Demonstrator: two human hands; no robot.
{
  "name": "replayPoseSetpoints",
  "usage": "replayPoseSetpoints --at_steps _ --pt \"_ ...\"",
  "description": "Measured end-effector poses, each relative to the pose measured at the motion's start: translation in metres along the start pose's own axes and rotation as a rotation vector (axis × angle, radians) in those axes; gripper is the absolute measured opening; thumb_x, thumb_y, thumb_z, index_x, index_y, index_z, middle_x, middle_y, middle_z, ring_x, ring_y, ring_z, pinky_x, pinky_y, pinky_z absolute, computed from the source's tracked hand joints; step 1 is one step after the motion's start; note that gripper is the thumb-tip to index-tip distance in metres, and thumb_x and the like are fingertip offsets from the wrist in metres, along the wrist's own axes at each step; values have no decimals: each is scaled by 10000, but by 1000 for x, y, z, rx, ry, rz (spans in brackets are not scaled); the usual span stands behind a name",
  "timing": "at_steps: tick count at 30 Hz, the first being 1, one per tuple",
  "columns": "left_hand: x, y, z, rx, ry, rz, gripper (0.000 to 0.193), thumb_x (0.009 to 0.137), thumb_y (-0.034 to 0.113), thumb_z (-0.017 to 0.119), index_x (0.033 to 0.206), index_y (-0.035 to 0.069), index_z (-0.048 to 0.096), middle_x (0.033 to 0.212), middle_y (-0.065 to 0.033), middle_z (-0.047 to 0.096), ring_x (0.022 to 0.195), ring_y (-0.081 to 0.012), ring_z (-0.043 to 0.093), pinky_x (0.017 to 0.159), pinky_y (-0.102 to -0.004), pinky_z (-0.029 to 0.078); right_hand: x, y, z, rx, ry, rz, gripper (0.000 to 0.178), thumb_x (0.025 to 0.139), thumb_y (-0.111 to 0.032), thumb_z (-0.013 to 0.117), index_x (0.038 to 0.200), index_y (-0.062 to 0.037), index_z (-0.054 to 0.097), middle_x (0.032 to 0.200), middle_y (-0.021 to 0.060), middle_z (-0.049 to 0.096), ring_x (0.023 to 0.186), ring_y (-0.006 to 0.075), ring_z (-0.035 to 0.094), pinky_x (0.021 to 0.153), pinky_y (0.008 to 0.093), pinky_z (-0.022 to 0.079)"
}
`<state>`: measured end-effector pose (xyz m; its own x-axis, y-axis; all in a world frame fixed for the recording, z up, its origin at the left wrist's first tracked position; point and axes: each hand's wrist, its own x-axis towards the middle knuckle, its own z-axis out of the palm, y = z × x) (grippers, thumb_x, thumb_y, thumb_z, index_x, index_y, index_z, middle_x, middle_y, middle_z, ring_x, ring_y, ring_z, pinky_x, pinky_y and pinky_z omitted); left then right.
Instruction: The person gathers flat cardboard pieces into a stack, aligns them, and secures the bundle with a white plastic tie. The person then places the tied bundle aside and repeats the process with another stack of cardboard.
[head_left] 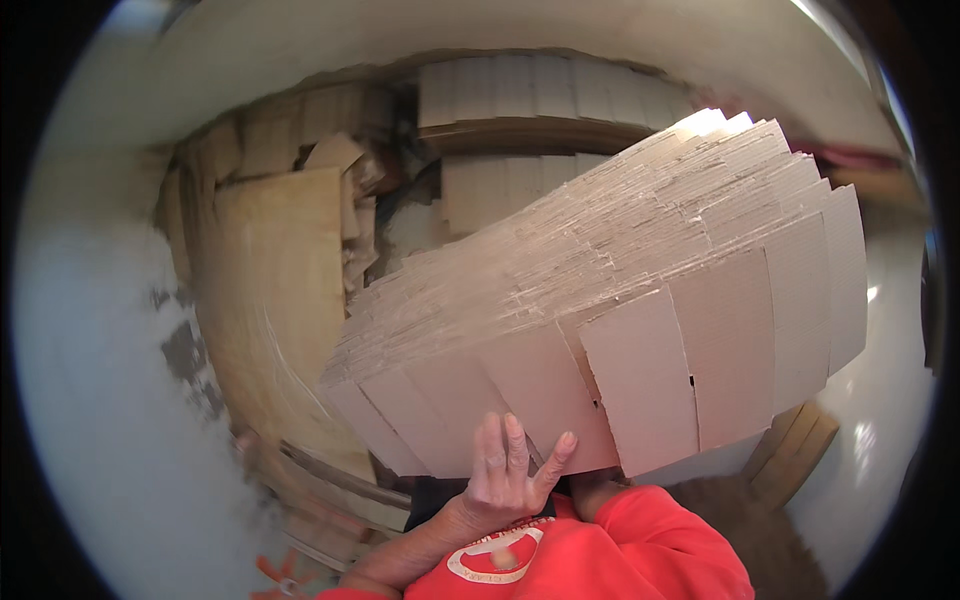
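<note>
Glare whitens the cardboard stack (600, 295) at upper right.

The right forearm (594, 492) is lost behind the cardboard stack (570, 300) at centre, which hides the right hand from me, and the reddish shape (855, 157) at upper right and orange thing (282, 577) at lower left are too blurred to name.

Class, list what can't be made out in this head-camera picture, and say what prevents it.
All in the head view:
Right hand: hidden by the stack of cardboard sheets.
Underside of the stack: turned away from the camera.
Orange object, lower left: cut off by the lower edge, kind unclear.
Red thing, upper right: too blurred to identify.
</note>
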<state>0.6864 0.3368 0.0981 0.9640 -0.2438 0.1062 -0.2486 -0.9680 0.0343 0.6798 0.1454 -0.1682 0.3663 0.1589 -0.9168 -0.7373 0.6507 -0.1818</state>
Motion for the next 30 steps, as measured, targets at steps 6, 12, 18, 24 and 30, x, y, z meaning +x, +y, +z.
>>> replayPoseSetpoints --at_steps 6,12,18,24,30 --pt "-13 137 -2 81 149 -363 339 943 192 462 1267 141 548 981 -347 597 971 -501 604 718 -470 567 -8 -81 -28 -202 -227 14 443 864 -226 644 1226 -18 496 1174 97 562 1059 232 553 873 420 470" --pt "-23 201 -19 85 218 -679 462 887 108 559 1341 140 481 1032 -336 589 939 -432 630 653 -400 555 -20 -124 13 -328 -477 24 442 866 -224 641 1226 -15 495 1176 100 560 1053 229 554 872 417 471" --pt "-121 203 -102 -328 575 -1068 515 662 68 667 1161 -10 571 1175 -362 529 1042 -468 592 728 -386 557 -132 -111 134 -568 -766 -140 441 867 -222 638 1226 -11 493 1177 104 559 1047 226 556 870 413 472" --pt "-214 93 -76 -689 856 -1482 700 597 20 628 1274 -78 481 1173 -234 596 1055 -306 615 926 -355 473 -129 19 292 -1030 -854 -169 454 891 -222 600 1261 6 465 1242 123 531 1081 232 553 921 419 461" --pt "-356 16 11 -1119 1038 -1727 816 582 -53 608 1370 -50 396 1190 -174 607 1054 -214 612 916 -330 480 -103 192 339 -1936 -899 -157 424 842 -324 657 1068 34 625 926 84 646 853 203 629 773 340 492"
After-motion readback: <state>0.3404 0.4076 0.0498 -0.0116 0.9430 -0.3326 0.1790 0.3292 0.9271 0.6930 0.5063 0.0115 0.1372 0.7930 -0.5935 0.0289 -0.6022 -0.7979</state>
